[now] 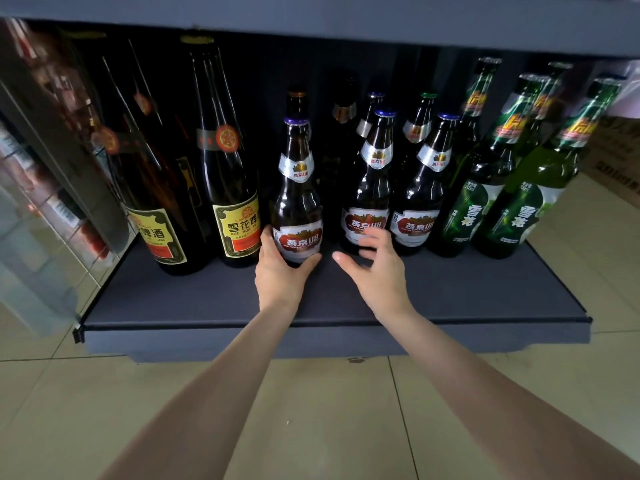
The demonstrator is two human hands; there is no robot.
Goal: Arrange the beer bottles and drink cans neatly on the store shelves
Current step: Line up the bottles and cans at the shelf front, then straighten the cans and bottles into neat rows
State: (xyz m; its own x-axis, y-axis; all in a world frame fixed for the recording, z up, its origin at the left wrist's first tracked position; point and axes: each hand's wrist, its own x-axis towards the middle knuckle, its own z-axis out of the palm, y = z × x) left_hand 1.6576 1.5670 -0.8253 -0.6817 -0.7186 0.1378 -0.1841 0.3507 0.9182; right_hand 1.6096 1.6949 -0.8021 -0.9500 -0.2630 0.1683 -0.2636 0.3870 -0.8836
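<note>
My left hand [280,271] grips the base of a brown U8 beer bottle [297,188] that stands upright on the dark bottom shelf [207,299]. My right hand [375,265] hovers with fingers spread just in front of a second U8 bottle [372,188], holding nothing. A third U8 bottle [424,192] stands to its right. Two tall dark bottles with yellow labels [228,174] stand on the left. Green bottles [533,174] fill the right end. More brown bottles stand in a back row, partly hidden.
The upper shelf's underside [346,15] hangs low over the bottle tops. A glass cabinet [45,174] borders the shelf on the left. Cardboard boxes [613,150] sit at the far right. Tiled floor [311,410] lies in front of the shelf.
</note>
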